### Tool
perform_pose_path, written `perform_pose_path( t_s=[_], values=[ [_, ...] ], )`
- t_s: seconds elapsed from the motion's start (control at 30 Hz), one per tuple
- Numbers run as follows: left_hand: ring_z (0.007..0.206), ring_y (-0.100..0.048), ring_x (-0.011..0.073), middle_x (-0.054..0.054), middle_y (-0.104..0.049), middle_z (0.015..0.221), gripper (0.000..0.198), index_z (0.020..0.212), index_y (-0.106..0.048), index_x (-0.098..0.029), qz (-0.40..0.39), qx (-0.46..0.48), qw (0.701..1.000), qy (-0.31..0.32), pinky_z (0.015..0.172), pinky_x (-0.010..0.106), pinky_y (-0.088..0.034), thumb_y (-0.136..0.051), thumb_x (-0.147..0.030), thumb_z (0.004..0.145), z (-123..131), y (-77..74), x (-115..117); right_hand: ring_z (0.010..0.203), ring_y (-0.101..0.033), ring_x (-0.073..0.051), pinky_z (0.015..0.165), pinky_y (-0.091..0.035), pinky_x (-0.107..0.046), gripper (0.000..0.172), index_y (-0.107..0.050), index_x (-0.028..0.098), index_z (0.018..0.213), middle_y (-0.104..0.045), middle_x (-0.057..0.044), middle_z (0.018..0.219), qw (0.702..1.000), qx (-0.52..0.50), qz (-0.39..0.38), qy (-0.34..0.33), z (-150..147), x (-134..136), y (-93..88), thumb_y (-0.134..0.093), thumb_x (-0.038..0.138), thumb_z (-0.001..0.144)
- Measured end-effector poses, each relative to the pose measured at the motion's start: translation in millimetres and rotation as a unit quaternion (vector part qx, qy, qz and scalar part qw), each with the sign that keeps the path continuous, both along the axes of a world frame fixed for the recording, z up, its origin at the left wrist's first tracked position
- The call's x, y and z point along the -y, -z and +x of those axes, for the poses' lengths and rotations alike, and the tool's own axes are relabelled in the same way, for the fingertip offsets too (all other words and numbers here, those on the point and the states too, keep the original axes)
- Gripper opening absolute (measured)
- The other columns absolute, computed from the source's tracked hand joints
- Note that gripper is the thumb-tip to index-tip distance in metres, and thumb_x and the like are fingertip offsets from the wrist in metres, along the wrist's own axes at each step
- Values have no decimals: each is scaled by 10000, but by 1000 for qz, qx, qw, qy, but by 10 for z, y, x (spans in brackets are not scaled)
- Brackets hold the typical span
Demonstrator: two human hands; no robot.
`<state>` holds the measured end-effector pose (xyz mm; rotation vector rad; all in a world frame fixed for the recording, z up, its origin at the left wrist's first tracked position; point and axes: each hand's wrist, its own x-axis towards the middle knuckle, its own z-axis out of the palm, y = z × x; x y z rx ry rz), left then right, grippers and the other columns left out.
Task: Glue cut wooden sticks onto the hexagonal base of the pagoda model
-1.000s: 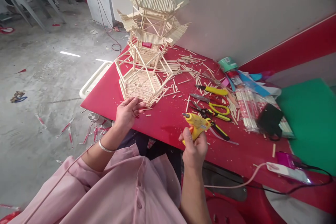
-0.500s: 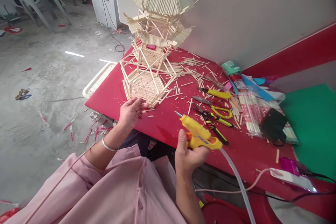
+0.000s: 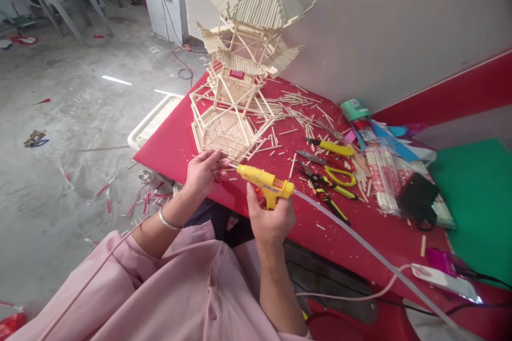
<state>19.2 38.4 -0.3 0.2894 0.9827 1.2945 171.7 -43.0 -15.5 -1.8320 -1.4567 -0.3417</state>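
My right hand [image 3: 274, 216] grips a yellow glue gun [image 3: 264, 181], its nozzle pointing left at the fingertips of my left hand. A long clear glue stick [image 3: 360, 253] trails from its back end. My left hand [image 3: 203, 171] is closed in a pinch at the front edge of the wooden stick base [image 3: 224, 130]. Whatever lies between those fingers is too small to make out. Behind the base stands a tiered pagoda model [image 3: 256, 16] of thin wooden sticks, with an open stick frame [image 3: 230, 93] rising in front of it.
Loose sticks [image 3: 298, 101] lie scattered over the red table [image 3: 168, 141]. To the right are yellow-handled scissors [image 3: 338, 175], pliers [image 3: 320, 184], a yellow cutter [image 3: 336, 148], bagged sticks [image 3: 382, 176] and a green board [image 3: 480, 202]. A power strip [image 3: 444, 279] with cords sits at the right edge.
My right hand has brought the glue gun left, so its nozzle is now at my left fingertips. The glue stick has swung outward to the right. My left hand stays by the base.
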Motion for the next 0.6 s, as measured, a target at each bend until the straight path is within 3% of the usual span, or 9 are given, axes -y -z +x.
perform_pose_path(
  t_s=[0.27,0.43,0.6],
  values=[
    [631,-716,160,64,-716,737,208,770,-672,-104,7,7,1000,7,437,179,-508,-808,-250,712,-19,59,-13,593,-626,-194,588,-503,-301,404,-563,204,797,-611,-28,645,999,38,11,-2,91,39,14,-643,598,842],
    [610,-708,161,39,-697,678,261,740,-626,-132,21,-18,999,-18,430,181,-493,-824,-279,654,-18,45,37,608,-615,-200,595,-472,-296,483,-563,207,767,-610,-46,655,996,8,-67,57,246,202,52,-527,679,863],
    [413,-572,107,-10,-633,538,252,687,-603,-162,84,-108,991,-7,363,179,-406,-797,-321,668,67,-3,263,587,-604,-208,549,-385,-281,561,-604,193,792,-639,-66,643,975,-2,-180,129,461,305,81,-448,726,866]
  ],
)
